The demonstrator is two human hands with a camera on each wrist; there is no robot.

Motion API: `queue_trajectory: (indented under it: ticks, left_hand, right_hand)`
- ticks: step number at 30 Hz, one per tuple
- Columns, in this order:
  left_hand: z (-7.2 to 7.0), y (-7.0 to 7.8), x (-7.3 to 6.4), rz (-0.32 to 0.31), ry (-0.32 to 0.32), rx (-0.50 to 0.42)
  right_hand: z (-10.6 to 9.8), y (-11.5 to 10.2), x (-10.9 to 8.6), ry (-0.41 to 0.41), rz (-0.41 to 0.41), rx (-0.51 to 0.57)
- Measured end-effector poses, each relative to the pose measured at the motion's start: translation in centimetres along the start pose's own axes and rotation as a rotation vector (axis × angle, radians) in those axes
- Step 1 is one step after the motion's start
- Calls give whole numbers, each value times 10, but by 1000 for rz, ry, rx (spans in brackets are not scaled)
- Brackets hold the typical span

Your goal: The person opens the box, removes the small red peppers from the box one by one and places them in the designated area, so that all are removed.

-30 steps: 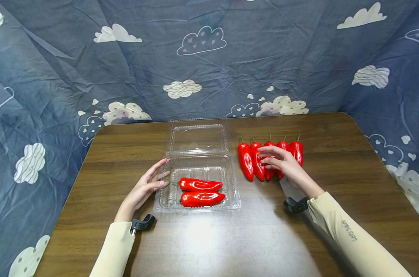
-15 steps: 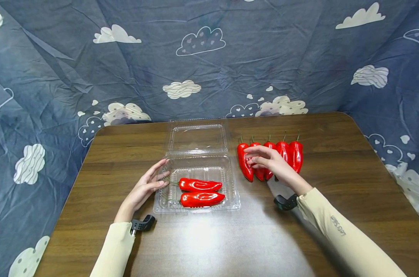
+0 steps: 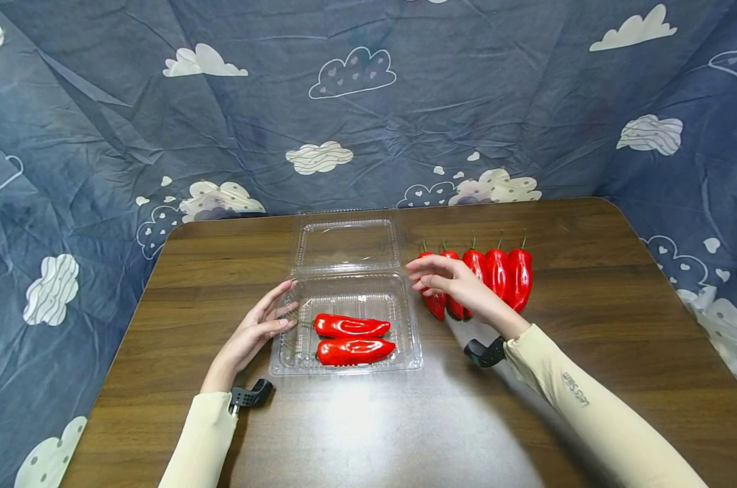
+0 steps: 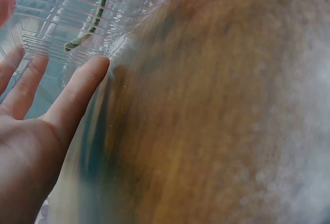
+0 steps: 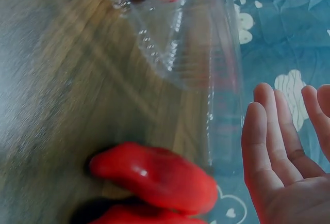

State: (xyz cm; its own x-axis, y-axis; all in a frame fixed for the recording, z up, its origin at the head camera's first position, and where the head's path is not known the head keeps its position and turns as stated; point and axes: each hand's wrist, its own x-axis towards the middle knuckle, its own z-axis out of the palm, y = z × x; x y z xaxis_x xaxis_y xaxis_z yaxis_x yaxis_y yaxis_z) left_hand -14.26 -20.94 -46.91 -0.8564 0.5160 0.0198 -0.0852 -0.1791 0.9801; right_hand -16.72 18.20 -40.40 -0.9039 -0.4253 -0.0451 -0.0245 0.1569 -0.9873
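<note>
Now the right hand [image 3: 450,281] is seen further left than half a second ago: it hovers over the leftmost two of the row of five red peppers [image 3: 496,274] on the worktop [image 3: 527,407], whereas one second ago it was over the middle of the row. Its fingers are extended and relaxed, and nothing is held; in the right wrist view the palm [image 5: 289,157] is open with a pepper [image 5: 154,175] below it, apart from the fingers. The three right-hand peppers of the row are uncovered. The row itself has not been moved.

The left hand [image 3: 255,329] is unchanged in place: its straight fingers [image 4: 77,92] are laid against the left wall of the clear clamshell box [image 3: 405,339], nothing being gripped. Two red peppers [image 3: 351,339] lie lengthwise inside the box, stems to the left, as before. The box's lid [image 3: 347,240] lies open flat behind it.
</note>
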Motion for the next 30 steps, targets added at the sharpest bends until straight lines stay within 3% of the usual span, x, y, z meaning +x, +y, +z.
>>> queue_trajectory:
  ticks: [11, 30]
  left_hand:
    - [0, -1, -1, -6, 8, -2]
    - [-1, -1, 0, -3, 5, 3]
  right_hand:
    - [18, -9, 10, -77, -18, 15]
    - [52, -12, 24, -252, 32, 8]
